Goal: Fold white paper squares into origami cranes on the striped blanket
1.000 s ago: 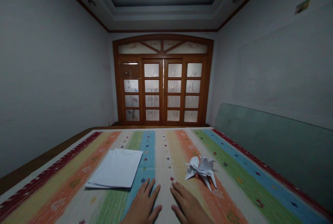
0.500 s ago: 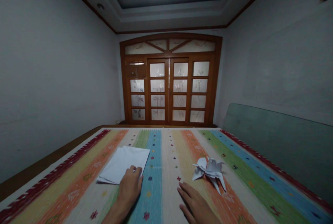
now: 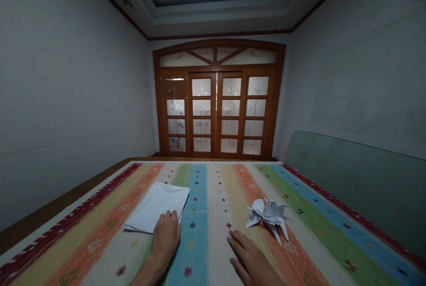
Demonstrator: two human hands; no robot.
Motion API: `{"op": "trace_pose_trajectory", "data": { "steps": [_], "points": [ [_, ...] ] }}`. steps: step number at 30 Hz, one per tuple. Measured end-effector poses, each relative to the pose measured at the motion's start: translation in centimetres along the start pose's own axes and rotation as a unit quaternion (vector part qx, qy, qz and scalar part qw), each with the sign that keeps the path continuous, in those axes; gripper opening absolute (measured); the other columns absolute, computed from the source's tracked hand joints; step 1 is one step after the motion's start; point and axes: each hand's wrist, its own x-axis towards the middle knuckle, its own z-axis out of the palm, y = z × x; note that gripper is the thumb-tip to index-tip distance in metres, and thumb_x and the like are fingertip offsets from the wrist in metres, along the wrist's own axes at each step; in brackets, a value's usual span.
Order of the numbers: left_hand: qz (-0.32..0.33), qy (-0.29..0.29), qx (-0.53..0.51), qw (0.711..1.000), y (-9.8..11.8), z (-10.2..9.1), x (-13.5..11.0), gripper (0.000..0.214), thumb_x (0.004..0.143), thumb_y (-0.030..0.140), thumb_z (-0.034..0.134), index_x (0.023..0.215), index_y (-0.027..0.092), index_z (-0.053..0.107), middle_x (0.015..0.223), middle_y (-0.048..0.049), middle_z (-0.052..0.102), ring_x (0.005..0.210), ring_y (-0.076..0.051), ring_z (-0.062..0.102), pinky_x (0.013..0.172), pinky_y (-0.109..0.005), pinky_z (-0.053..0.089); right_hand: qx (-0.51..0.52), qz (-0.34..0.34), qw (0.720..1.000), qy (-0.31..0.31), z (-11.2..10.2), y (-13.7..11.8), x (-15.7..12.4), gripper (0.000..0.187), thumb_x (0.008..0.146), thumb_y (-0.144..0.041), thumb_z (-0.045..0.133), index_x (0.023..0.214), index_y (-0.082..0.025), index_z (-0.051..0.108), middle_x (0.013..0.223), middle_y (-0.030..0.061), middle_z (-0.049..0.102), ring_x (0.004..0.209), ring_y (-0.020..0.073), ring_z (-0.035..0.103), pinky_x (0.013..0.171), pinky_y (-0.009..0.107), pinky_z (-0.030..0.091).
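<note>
Left wall: a grey plastered wall rises above a brown wooden ledge running along the left side of the cover

Folded sheet: white paper, folded into a loose layered square, lies on the orange and green stripes left of centre; it looks light and soft, apt to slide or crease, so a free corner or the folded edge seems the best place to take hold

Left hand: the left hand lies across the near edge of the sheet, fingers together and slightly curled; whether it grips or only presses, I cannot tell

Between the hands: the two hands are well apart, with the blue stripe of a woven cotton cover running between them

Far end: wooden glazed doors with frosted panes stand beyond the cover

Right hand: the right hand rests flat on the cover, fingers spread, holding nothing, just below the paper figure and not touching it

Paper figure: an origami bird stands on the orange stripe right of centre; it should weigh almost nothing and its thin points look fragile, so a light pinch at the central body seems safest

Right side: a pale green panel stands along the cover's right edge
</note>
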Motion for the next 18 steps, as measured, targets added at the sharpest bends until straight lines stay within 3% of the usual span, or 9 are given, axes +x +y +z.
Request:
{"op": "trace_pose_trajectory", "data": {
  "steps": [5, 10, 14, 18],
  "points": [
    [0.043, -0.002, -0.026, 0.999, 0.9, -0.5, -0.3, 0.035, 0.092, 0.004, 0.041, 0.117, 0.009, 0.064, 0.11, -0.0148, 0.069, 0.107, -0.028, 0.062, 0.096, -0.038, 0.046, 0.016, 0.002, 1.0, 0.014, 0.1, 0.0, -0.1, 0.053, 0.097, -0.034, 0.054, 0.147, -0.015, 0.053, 0.157, 0.0158, 0.044, 0.145, 0.0321, 0.041, 0.121, 0.045, 0.035],
    [0.112, -0.017, -0.068, 0.991, 3.3, 0.2, -2.3, 0.04, 0.09, 0.001, 0.044, 0.123, 0.014, 0.063, 0.123, -0.0114, 0.069, 0.119, -0.024, 0.06, 0.107, -0.034, 0.044, 0.02, -0.027, 0.998, 0.061, 0.8, 0.4, 0.0, 0.062, 0.092, -0.02, 0.053, 0.153, -0.016, 0.042, 0.162, 0.0162, 0.035, 0.149, 0.0305, 0.035, 0.121, 0.047, 0.034],
    [0.224, -0.036, -0.139, 0.964, 4.2, 1.6, -4.0, 0.047, 0.086, 0.004, 0.05, 0.13, 0.015, 0.062, 0.14, -0.0135, 0.062, 0.139, -0.033, 0.047, 0.118, -0.05, 0.037, 0.022, -0.048, 0.993, 0.108, 1.2, 0.8, 0.1, 0.067, 0.09, -0.013, 0.051, 0.155, -0.02, 0.038, 0.163, 0.0133, 0.034, 0.15, 0.0299, 0.034, 0.122, 0.049, 0.034],
    [0.281, -0.073, -0.197, 0.936, 4.2, 2.3, -4.8, 0.051, 0.086, 0.006, 0.051, 0.135, 0.018, 0.058, 0.146, -0.0125, 0.059, 0.143, -0.035, 0.043, 0.119, -0.059, 0.034, 0.012, -0.048, 0.991, 0.124, 1.6, 1.5, 0.1, 0.063, 0.092, -0.015, 0.051, 0.153, -0.021, 0.041, 0.162, 0.0134, 0.037, 0.149, 0.0318, 0.035, 0.121, 0.052, 0.035]
  ]
}}
